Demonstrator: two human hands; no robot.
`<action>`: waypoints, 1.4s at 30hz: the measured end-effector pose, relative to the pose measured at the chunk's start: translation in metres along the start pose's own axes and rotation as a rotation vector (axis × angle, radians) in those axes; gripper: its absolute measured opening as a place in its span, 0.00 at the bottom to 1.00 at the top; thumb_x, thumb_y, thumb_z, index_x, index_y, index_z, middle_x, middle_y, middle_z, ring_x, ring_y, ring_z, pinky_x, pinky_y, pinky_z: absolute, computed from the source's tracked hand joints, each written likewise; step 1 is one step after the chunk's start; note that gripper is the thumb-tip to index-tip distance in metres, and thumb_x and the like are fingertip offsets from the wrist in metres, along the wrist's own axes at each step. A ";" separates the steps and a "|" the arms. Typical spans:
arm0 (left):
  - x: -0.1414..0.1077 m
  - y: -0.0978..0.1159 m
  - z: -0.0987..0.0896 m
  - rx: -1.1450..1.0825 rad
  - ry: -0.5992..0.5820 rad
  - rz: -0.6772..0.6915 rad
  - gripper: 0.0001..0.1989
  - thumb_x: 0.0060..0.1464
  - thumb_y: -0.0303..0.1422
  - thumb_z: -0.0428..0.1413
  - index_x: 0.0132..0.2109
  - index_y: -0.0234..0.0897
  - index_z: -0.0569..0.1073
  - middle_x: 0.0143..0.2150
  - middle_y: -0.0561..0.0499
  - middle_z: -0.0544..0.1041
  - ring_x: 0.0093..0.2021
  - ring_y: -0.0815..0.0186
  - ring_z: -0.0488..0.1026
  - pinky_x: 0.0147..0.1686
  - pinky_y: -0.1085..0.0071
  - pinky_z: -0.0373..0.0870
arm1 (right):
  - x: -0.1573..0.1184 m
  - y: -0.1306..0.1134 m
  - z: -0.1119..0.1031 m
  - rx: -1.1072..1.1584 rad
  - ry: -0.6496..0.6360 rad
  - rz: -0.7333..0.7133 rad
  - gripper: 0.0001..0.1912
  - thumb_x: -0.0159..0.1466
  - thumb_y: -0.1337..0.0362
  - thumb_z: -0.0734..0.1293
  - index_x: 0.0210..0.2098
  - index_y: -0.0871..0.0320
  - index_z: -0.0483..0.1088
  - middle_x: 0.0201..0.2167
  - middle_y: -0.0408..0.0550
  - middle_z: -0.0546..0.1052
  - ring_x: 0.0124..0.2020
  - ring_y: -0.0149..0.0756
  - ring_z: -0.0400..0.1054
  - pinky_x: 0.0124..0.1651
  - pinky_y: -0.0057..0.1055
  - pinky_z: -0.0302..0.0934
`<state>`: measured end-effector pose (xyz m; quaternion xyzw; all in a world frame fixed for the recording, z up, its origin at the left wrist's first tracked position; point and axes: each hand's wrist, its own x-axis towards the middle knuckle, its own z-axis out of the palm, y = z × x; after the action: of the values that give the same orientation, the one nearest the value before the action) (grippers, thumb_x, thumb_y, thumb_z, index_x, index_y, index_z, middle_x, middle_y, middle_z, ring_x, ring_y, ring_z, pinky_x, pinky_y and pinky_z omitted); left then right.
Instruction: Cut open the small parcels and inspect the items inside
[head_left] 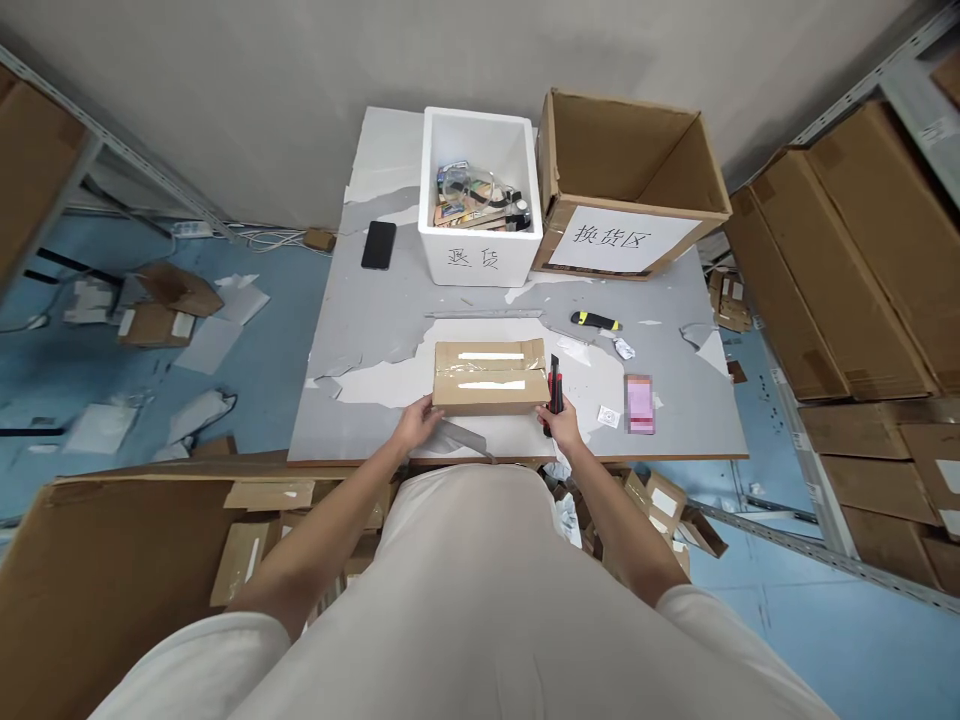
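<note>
A taped cardboard box (pixel 491 393) lies closed on the table in front of me, with white strips on its top. My left hand (pixel 417 422) grips the box's near left corner, thumb and fingers at its edge. In my right hand (pixel 562 420) is a red and black utility knife (pixel 554 385), pointing away from me along the box's right side. The fingers of that hand also touch the near right corner of the box. A loose grey strip (pixel 461 437) lies between the box and the table's front edge.
At the back stand a white foam box (pixel 480 262) with assorted items and an open cardboard box (pixel 637 190) with a paper sign. A black phone (pixel 379 245), a yellow-black cutter (pixel 595 321) and a pink-screened phone (pixel 640 404) lie on the table (pixel 337 310). Shelves with cartons (pixel 832 270) flank the right.
</note>
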<state>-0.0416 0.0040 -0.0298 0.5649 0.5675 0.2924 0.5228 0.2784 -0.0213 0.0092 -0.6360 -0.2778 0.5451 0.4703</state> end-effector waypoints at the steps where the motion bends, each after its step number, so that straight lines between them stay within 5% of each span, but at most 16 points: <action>1: 0.000 0.003 -0.002 0.027 0.010 0.006 0.28 0.47 0.49 0.56 0.50 0.35 0.73 0.51 0.41 0.76 0.51 0.53 0.73 0.53 0.55 0.69 | 0.000 -0.004 0.000 -0.016 0.003 -0.011 0.22 0.42 0.57 0.75 0.30 0.56 0.62 0.19 0.34 0.64 0.17 0.25 0.59 0.21 0.26 0.54; 10: 0.017 0.041 -0.008 0.255 0.154 -0.081 0.26 0.54 0.50 0.48 0.46 0.33 0.76 0.44 0.42 0.78 0.39 0.58 0.75 0.44 0.63 0.70 | 0.020 -0.034 0.001 -0.176 0.080 -0.036 0.23 0.44 0.50 0.75 0.31 0.59 0.68 0.19 0.38 0.66 0.16 0.25 0.58 0.18 0.26 0.54; 19: 0.061 0.038 -0.003 0.209 0.178 -0.242 0.25 0.50 0.53 0.50 0.31 0.35 0.77 0.30 0.46 0.79 0.36 0.58 0.75 0.39 0.65 0.70 | 0.061 -0.029 0.010 -0.230 0.060 -0.009 0.22 0.45 0.49 0.73 0.30 0.58 0.67 0.17 0.37 0.66 0.17 0.26 0.59 0.20 0.25 0.55; 24: 0.042 0.014 -0.011 0.013 0.133 -0.257 0.29 0.51 0.51 0.49 0.45 0.31 0.75 0.43 0.39 0.79 0.39 0.59 0.77 0.40 0.61 0.74 | 0.038 -0.011 -0.011 -0.167 0.082 -0.040 0.23 0.49 0.50 0.69 0.38 0.59 0.68 0.29 0.45 0.74 0.19 0.25 0.59 0.22 0.27 0.56; 27: 0.016 -0.003 -0.014 0.000 0.108 -0.244 0.32 0.39 0.47 0.60 0.49 0.30 0.74 0.50 0.35 0.76 0.46 0.54 0.76 0.48 0.56 0.71 | 0.013 0.008 -0.032 -0.161 0.068 -0.052 0.26 0.46 0.56 0.70 0.44 0.57 0.68 0.44 0.52 0.76 0.23 0.26 0.62 0.25 0.28 0.58; 30: -0.004 -0.013 -0.008 -0.015 0.034 -0.211 0.36 0.31 0.45 0.64 0.50 0.33 0.74 0.54 0.38 0.75 0.53 0.50 0.73 0.54 0.53 0.67 | -0.004 0.025 -0.039 -0.166 0.019 0.005 0.30 0.43 0.59 0.73 0.46 0.57 0.68 0.49 0.53 0.74 0.27 0.29 0.64 0.28 0.29 0.61; 37: -0.003 -0.017 0.015 -0.085 0.008 -0.161 0.37 0.37 0.55 0.60 0.49 0.33 0.74 0.48 0.42 0.79 0.50 0.51 0.74 0.54 0.53 0.67 | -0.004 0.039 -0.010 -0.131 0.046 0.070 0.26 0.42 0.55 0.74 0.38 0.58 0.67 0.23 0.39 0.71 0.20 0.27 0.58 0.24 0.28 0.59; 42: -0.009 0.003 0.007 0.088 0.049 -0.101 0.30 0.47 0.53 0.55 0.49 0.34 0.74 0.45 0.43 0.79 0.45 0.54 0.76 0.49 0.59 0.70 | 0.000 0.014 -0.010 -0.230 0.055 -0.022 0.21 0.44 0.52 0.73 0.30 0.57 0.65 0.18 0.36 0.65 0.20 0.28 0.59 0.23 0.27 0.57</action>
<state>-0.0355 -0.0057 -0.0264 0.5507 0.6200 0.2544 0.4976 0.2860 -0.0303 -0.0035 -0.6976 -0.3324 0.4867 0.4074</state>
